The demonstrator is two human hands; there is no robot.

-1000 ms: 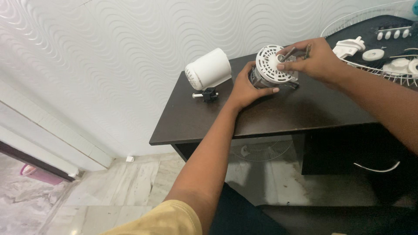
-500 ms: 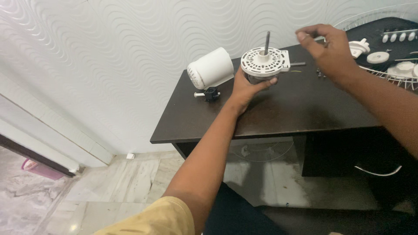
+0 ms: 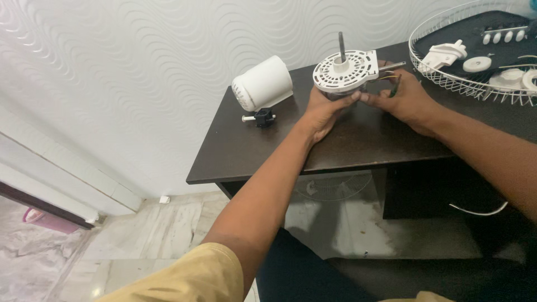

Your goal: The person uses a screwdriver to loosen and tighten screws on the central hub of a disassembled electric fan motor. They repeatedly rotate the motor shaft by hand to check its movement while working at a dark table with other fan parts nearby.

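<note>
A round white fan motor (image 3: 345, 71) with a slotted cover and an upright metal shaft stands on the dark table (image 3: 268, 151). My left hand (image 3: 324, 109) grips its near left side. My right hand (image 3: 404, 99) holds its right side, fingers under the rim by the coloured wires and a metal stub.
A white cylindrical motor cover (image 3: 262, 84) lies on its side at the table's back left, with a small black knob piece (image 3: 262, 118) in front of it. A white wire fan guard (image 3: 475, 53) at the right holds several white fan parts. Tiled floor lies below at left.
The motor has been turned shaft-up and set down nearer the table's middle. My right hand came back from the right and took hold of its side.
</note>
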